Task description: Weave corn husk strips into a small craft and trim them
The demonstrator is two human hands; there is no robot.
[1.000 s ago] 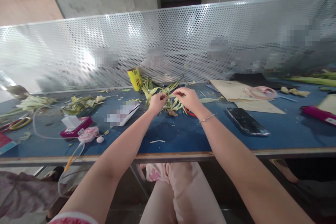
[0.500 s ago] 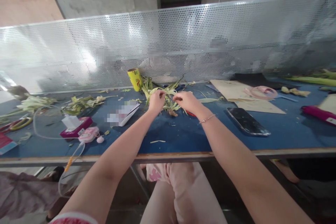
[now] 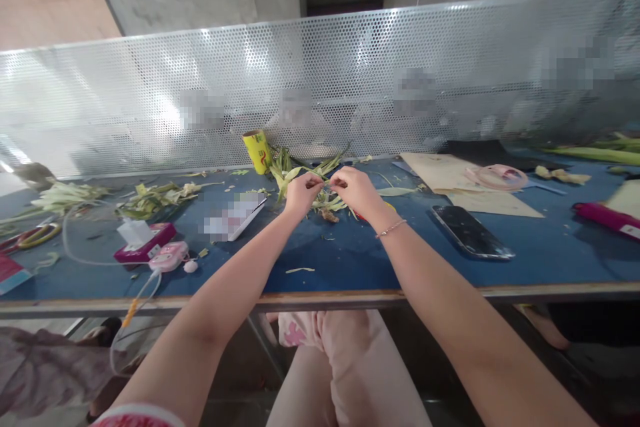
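My left hand [image 3: 301,192] and my right hand [image 3: 356,188] are close together above the middle of the table, fingers closed in a pinch. Between the fingertips runs a thin, pale green strip of husk, mostly hidden by the fingers. Pale green husk leaves [image 3: 283,177] lie in a pile behind and beside my left hand. Below the hands sits a small brownish, crumpled scrap [image 3: 329,215]. Something red and yellow [image 3: 387,209], perhaps scissor handles, shows partly behind my right wrist.
A yellow roll [image 3: 257,151] stands near the perforated metal screen [image 3: 350,60]. Left are a white-topped box [image 3: 239,217], a purple tissue pack [image 3: 150,243] and husk heaps [image 3: 160,199]. A phone [image 3: 473,232], papers [image 3: 445,173] and a pink tape ring [image 3: 523,177] lie right.
My left hand has shifted slightly right, so the fingertips are nearer each other. The pale strip that stretched between the hands is now less visible.
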